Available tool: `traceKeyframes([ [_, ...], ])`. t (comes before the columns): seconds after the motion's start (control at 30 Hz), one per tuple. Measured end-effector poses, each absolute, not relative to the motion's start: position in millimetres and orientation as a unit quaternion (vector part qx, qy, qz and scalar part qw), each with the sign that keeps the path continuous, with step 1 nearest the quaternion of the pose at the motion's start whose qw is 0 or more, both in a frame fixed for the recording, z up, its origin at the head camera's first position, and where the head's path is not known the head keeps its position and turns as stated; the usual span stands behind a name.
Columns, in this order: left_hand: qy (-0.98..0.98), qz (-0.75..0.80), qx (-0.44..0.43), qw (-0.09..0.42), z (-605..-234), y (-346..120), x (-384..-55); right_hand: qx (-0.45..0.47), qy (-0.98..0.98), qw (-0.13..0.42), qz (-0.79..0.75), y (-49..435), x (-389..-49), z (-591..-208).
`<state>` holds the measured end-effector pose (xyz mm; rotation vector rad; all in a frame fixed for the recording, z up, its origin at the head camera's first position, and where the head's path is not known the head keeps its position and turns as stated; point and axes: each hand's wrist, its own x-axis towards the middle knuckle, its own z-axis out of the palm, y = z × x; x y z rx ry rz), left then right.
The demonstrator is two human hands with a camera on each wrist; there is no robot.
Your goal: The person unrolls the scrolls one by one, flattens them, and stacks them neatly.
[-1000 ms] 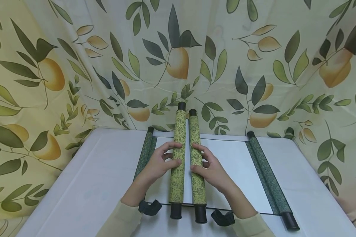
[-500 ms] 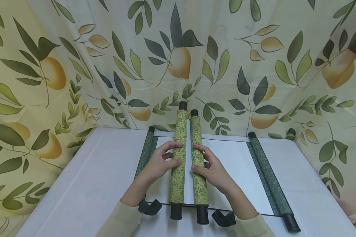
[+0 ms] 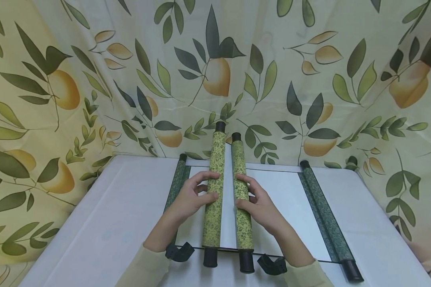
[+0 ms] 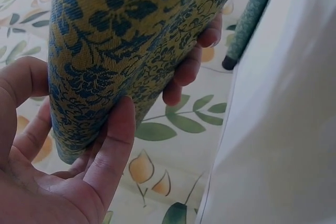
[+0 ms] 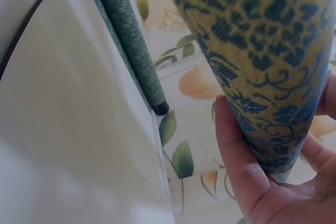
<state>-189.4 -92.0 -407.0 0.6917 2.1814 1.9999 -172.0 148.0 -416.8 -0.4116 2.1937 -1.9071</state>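
A hanging scroll with yellow-green floral brocade is partly rolled from both sides into two rolls with black end knobs. My left hand (image 3: 192,199) grips the left roll (image 3: 212,227), thumb in front and fingers round its far side. The right roll (image 3: 244,227) is gripped likewise by my right hand (image 3: 261,205). A narrow white strip (image 3: 228,207) shows between the rolls. Close up, the left wrist view has the brocade (image 4: 105,51) between thumb and fingers. In the right wrist view the roll (image 5: 273,56) sits against the palm, its dark knob at the top.
Beneath the held scroll, a second scroll lies spread on the white table (image 3: 104,223). It has white paper (image 3: 283,199), a dark green left roller (image 3: 174,187) and a right roller (image 3: 328,217). A dark rolled end (image 3: 350,161) shows at the back right corner. Behind hangs a fruit-patterned curtain (image 3: 186,36).
The two rolls have moved slightly apart, the left one leftward and the right one rightward, so the white strip between them is wider. Both hands keep their grip.
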Motion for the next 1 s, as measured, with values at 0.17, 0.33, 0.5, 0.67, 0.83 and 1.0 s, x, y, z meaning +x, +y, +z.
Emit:
traceKeyframes([
  [0.17,0.712,0.660,0.234,0.051,-405.9,-92.4,-189.1,-0.145,0.741,0.108,-0.647,149.1,-172.2,-417.6],
  [0.33,0.710,0.662,0.234,0.052,-404.7,-92.6,-188.1,-0.145,0.743,0.100,-0.645,150.5,-171.5,-416.1],
  [0.5,0.709,0.663,0.232,0.053,-405.3,-92.9,-188.7,-0.145,0.743,0.102,-0.645,151.8,-172.5,-416.3],
  [0.67,0.710,0.664,0.227,0.056,-406.9,-93.7,-189.5,-0.142,0.746,0.099,-0.643,152.7,-173.2,-418.2],
  [0.83,0.711,0.665,0.222,0.059,-408.2,-94.2,-189.9,-0.136,0.747,0.100,-0.643,153.3,-173.7,-418.5],
  [1.0,0.709,0.667,0.221,0.058,-407.9,-94.2,-190.1,-0.130,0.747,0.103,-0.643,153.6,-174.8,-418.0],
])
